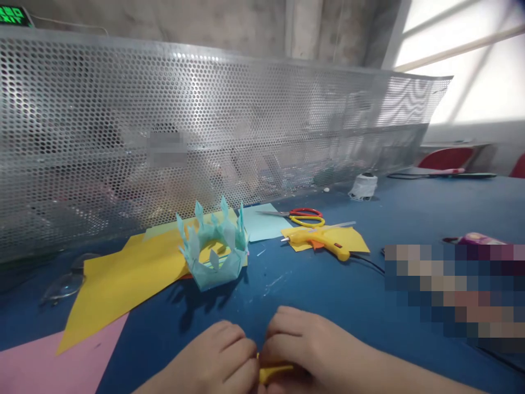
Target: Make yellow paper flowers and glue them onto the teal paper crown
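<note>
At the bottom of the head view, my left hand (225,355) and my right hand (305,342) meet with their fingers curled inward. Between them shows a small piece of yellow paper (274,373), pinched by both; its full shape is hidden under my fingers. Beyond my hands a light-blue paper crown (219,271) with pointed leaf-like tips stands on the blue table (266,295). Farther right lies a yellow hot glue gun (318,239), partly over a yellow sheet (356,238). Behind it rest scissors (307,216) with red and yellow handles.
Yellow sheets (127,279), a pink sheet (61,355) and a light-blue sheet (264,221) lie around the crown. Eyeglasses (68,287) sit at left. A perforated metal screen (246,120) borders the table's back. A white spool-like roll (363,186) stands near it. Red chairs (447,158) are beyond.
</note>
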Action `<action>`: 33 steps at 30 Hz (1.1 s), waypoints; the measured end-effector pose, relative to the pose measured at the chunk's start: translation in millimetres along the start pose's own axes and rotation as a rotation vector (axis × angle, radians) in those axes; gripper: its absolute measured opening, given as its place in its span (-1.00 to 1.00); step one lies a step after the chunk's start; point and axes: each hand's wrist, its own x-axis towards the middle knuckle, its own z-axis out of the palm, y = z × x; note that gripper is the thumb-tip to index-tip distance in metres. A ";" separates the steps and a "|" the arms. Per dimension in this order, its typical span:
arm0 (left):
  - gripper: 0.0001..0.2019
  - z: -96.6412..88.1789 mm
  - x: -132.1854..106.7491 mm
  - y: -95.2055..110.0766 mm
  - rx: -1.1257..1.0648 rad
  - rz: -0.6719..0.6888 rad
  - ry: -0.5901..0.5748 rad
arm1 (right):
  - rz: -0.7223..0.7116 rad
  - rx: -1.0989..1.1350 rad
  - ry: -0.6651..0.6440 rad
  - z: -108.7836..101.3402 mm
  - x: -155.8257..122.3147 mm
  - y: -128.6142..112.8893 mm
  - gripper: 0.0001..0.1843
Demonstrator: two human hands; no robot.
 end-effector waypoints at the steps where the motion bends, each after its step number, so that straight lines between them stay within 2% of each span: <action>1: -0.80 -0.5 2.1 0.5 -0.024 -0.028 0.008 | -0.034 -0.031 -0.001 3.2 -0.7 1.9 -0.93; 4: -0.83 -1.8 8.6 -2.5 -0.150 -0.169 0.037 | -0.108 -0.090 0.010 11.6 -2.2 9.9 -0.79; 6: -0.94 -4.7 13.5 -7.2 -0.264 -0.290 0.059 | -0.091 -0.072 0.052 12.3 -1.2 15.1 -0.80; 7: -0.95 -6.6 16.2 -10.0 -0.329 -0.360 0.080 | -0.058 -0.046 0.089 10.7 0.2 17.2 -0.83; 11: -0.55 -11.1 28.2 -20.8 -0.620 -0.632 0.249 | 0.171 0.150 0.313 -2.2 12.1 20.6 -0.87; 13: -0.54 -9.6 33.4 -24.1 -0.750 -0.713 0.340 | 0.283 0.288 0.399 -4.7 18.8 20.8 -0.82; 15: -0.65 -5.8 36.7 -25.9 -0.851 -0.761 0.405 | 0.355 0.446 0.425 -1.8 23.6 21.4 -0.78; 17: -0.78 -1.3 37.3 -26.8 -0.939 -0.788 0.435 | 0.395 0.638 0.408 4.3 25.7 23.1 -0.78; 19: -0.81 2.8 35.3 -27.2 -1.028 -0.799 0.441 | 0.418 0.849 0.379 10.0 25.3 25.2 -0.70; 22: -0.67 7.4 29.9 -27.0 -1.181 -0.786 0.419 | 0.422 1.139 0.306 13.3 21.9 27.0 -0.39; 26: -0.63 11.4 25.0 -24.9 -1.363 -0.738 0.335 | 0.383 1.399 0.181 12.3 18.0 25.3 -0.22; 29: -0.67 12.6 23.8 -24.0 -1.413 -0.689 0.322 | 0.360 1.481 0.156 11.8 17.7 23.6 -0.23; 33: -0.70 12.4 21.9 -24.1 -1.421 -0.659 0.296 | 0.318 1.513 0.141 11.3 17.9 21.7 -0.36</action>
